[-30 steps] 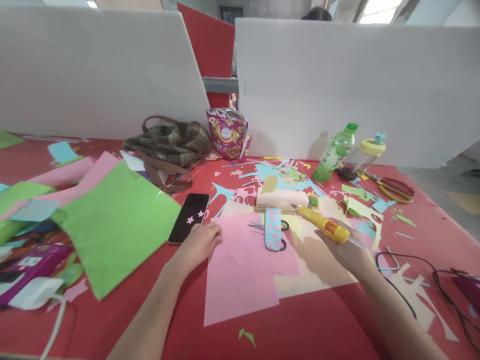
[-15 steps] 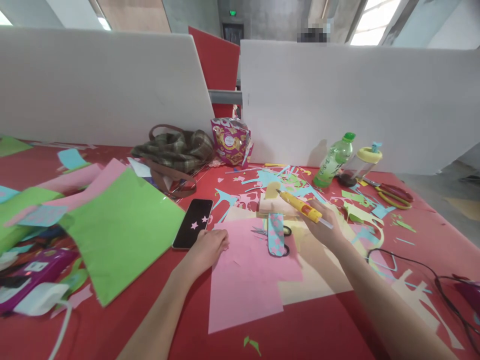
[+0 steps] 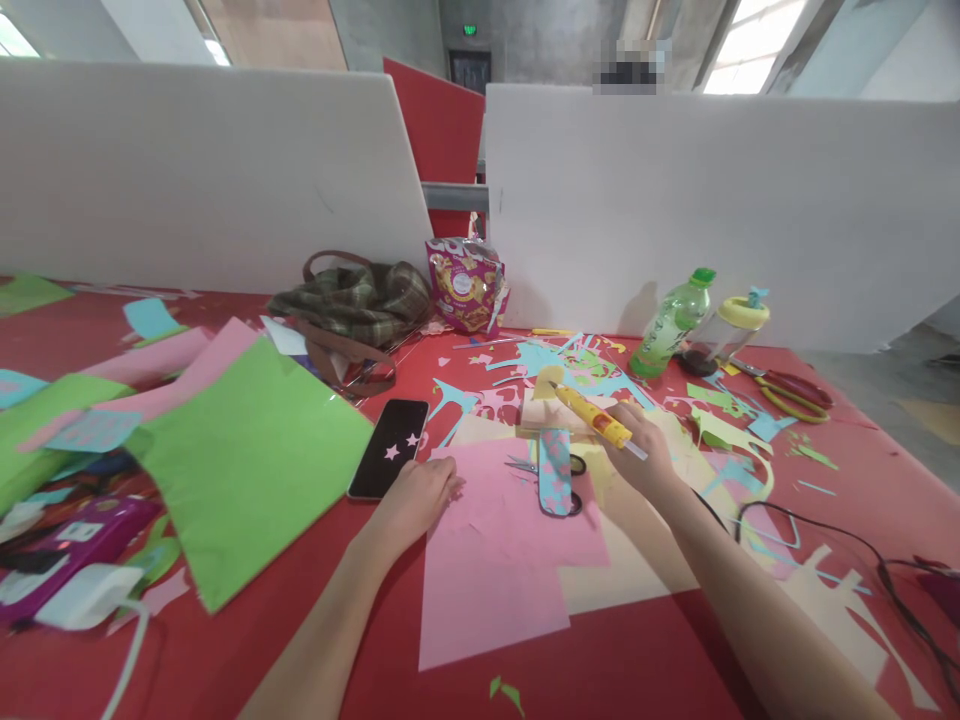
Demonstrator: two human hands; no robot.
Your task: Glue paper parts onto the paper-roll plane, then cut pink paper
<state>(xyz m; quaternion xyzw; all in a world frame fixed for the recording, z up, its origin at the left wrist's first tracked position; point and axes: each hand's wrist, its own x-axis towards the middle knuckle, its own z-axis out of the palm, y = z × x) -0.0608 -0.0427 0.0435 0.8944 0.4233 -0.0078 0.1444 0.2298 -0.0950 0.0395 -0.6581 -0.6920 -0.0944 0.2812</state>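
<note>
Yellow tool in right hand, over a worktop of cut paper

Right hand (image 3: 643,450) grasps a pen-shaped yellow tool (image 3: 592,414), fingers closed round its body. Tip points up and leftward, near a small yellow piece (image 3: 550,378) at the back of the work area; contact between the two, cannot tell. Clear rod (image 3: 636,451) sticks out of the tool's rear end.

Left hand (image 3: 421,492) lies low at the left edge of the pink paper (image 3: 487,600), by the lower corner of a dark phone (image 3: 382,425). Fingers loosely curled; whether anything is under them, cannot tell. Two pink stars (image 3: 391,453) sit on the phone screen.

Between the hands: light blue strip (image 3: 555,485) with pink shapes, lying across black-handled scissors (image 3: 577,464), both on the pink paper. Beige paper (image 3: 637,560) partly under the pink, reaching to the right.

Left side: large green sheet (image 3: 255,470), white adapter (image 3: 90,595) with its cable. Behind: plaid bag (image 3: 360,300), purple snack packet (image 3: 466,285), heap of paper scraps (image 3: 570,360). Right rear: green bottle (image 3: 671,325), yellow-lidded cup (image 3: 742,313), tool with red and yellow handles (image 3: 796,392). All on a red table (image 3: 375,640).
</note>
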